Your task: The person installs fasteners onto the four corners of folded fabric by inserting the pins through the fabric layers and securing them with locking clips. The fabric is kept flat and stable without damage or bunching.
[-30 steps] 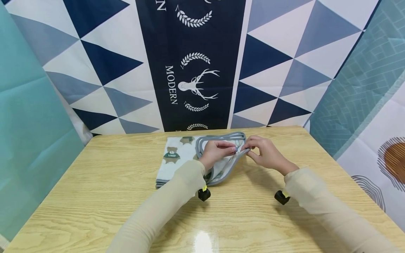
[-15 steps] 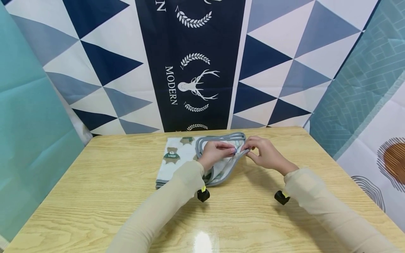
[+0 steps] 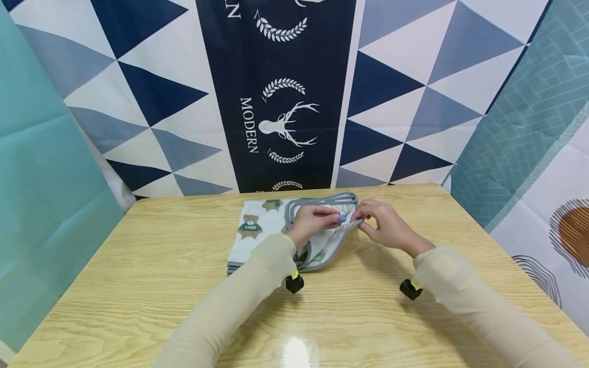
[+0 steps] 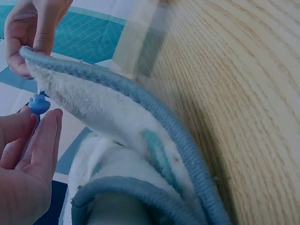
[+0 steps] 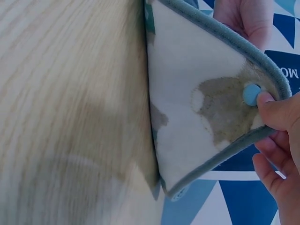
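Note:
A folded white blanket [image 3: 262,249] with grey edging and brown bear prints lies toward the back of the table. My right hand [image 3: 386,223] pinches its lifted corner between thumb and fingers. In the right wrist view a flat round blue button [image 5: 251,94] sits on the brown print at that corner, right at the thumb tip [image 5: 266,97]. My left hand [image 3: 312,222] pinches a small blue knob-shaped fastener piece [image 4: 39,104] with a dark tip on top. It is just below the corner's white underside in the left wrist view.
The wooden table [image 3: 152,286] reaches up to a patterned backdrop cloth [image 3: 285,128]. Teal curtains hang on the left [image 3: 50,168] and right. A black wrist camera [image 3: 294,282] hangs below each sleeve.
The left fingers have shifted slightly, and more of the blue fastener piece shows beyond their tips. The right hand stays at the blanket corner.

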`<state>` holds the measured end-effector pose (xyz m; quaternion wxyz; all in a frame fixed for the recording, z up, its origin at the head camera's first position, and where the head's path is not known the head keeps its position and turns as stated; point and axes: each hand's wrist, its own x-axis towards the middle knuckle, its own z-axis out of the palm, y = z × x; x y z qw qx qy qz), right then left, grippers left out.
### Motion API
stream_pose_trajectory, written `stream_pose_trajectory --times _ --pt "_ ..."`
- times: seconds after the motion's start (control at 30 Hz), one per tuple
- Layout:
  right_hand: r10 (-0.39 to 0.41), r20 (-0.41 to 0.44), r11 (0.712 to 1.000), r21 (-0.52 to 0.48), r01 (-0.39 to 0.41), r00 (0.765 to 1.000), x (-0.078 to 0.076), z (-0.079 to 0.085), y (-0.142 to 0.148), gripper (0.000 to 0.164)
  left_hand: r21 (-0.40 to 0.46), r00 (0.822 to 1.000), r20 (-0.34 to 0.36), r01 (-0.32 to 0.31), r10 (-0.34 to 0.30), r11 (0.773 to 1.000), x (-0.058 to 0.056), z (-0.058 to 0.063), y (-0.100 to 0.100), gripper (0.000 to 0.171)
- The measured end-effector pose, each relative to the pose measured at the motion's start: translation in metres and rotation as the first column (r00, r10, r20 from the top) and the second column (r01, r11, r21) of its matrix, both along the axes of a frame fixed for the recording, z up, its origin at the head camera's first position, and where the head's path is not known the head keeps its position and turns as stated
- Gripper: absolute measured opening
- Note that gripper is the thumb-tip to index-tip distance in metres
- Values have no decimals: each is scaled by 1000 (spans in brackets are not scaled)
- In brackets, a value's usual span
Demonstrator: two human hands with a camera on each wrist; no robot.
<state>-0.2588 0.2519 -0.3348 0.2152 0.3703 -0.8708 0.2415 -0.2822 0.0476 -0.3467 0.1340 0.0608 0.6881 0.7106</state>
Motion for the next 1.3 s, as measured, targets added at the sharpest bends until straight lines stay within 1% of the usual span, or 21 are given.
stream_pose_trajectory --times 0.13,0.2,0.27,0.33,0.4,0.43,0.47,0.5,0.57,0.6,0.63,0.67,0.73,0.77,0.83,0.87,0.93,0.97,1.03,1.17,1.3 --pt "6 -9 1000 14 -6 1000 3 -4 2 20 -57 999 -38 2 -5 998 2 0 -4 21" --pt "12 -12 999 32 -11 1000 5 -6 4 22 -129 996 -90 15 -27 992 4 2 -13 21" --pt "27 -22 997 68 -25 999 7 -9 6 23 -231 986 -155 24 -61 973 6 8 -28 23" --pt "41 -29 993 113 -37 999 9 -11 8 25 -344 969 -226 17 -100 939 6 15 -50 25" --pt "56 -36 986 159 -50 998 12 -13 10 25 -457 946 -290 -3 -146 889 4 22 -77 28" --pt "62 -43 982 182 -53 997 14 -14 12 25 -522 931 -316 -11 -181 853 3 23 -92 28" --pt "67 -50 977 204 -55 997 16 -15 13 25 -587 919 -329 -20 -216 809 3 22 -106 29" --pt "70 -55 973 224 -56 996 18 -16 15 26 -639 912 -325 -17 -250 769 4 20 -119 31" --pt "82 -69 962 265 -61 994 22 -20 19 26 -728 896 -304 1 -324 686 9 11 -143 32" --pt "93 -82 956 287 -66 992 23 -22 21 27 -759 887 -294 10 -356 651 11 5 -153 32" --pt "103 -93 950 303 -70 990 25 -24 23 28 -785 878 -289 12 -383 619 15 -1 -161 31" --pt "118 -103 945 316 -79 988 26 -26 25 28 -797 876 -281 15 -392 604 19 -7 -168 30" --pt "136 -122 939 331 -89 983 27 -29 29 30 -802 860 -311 -10 -405 597 24 -16 -179 26" --pt "144 -132 938 334 -92 981 27 -31 31 30 -800 848 -340 -33 -407 599 26 -20 -182 23" --pt "151 -141 937 336 -96 978 27 -33 34 31 -789 835 -379 -67 -399 611 29 -25 -188 19" --pt "152 -141 936 337 -97 978 26 -33 35 31 -785 830 -392 -78 -396 614 30 -26 -190 18" --pt "151 -133 935 340 -99 979 26 -34 36 30 -787 821 -404 -87 -403 611 31 -28 -193 17" --pt "154 -128 934 342 -102 980 26 -34 36 29 -790 823 -399 -84 -405 607 32 -29 -194 17" --pt "162 -114 931 347 -113 980 26 -33 36 28 -803 827 -383 -77 -413 591 33 -30 -196 18" --pt "174 -74 923 359 -137 982 27 -32 38 26 -839 827 -350 -68 -441 539 35 -26 -194 21" --pt "130 40 925 354 -136 991 28 -25 39 31 -873 816 -324 -63 -479 484 37 -19 -188 24"
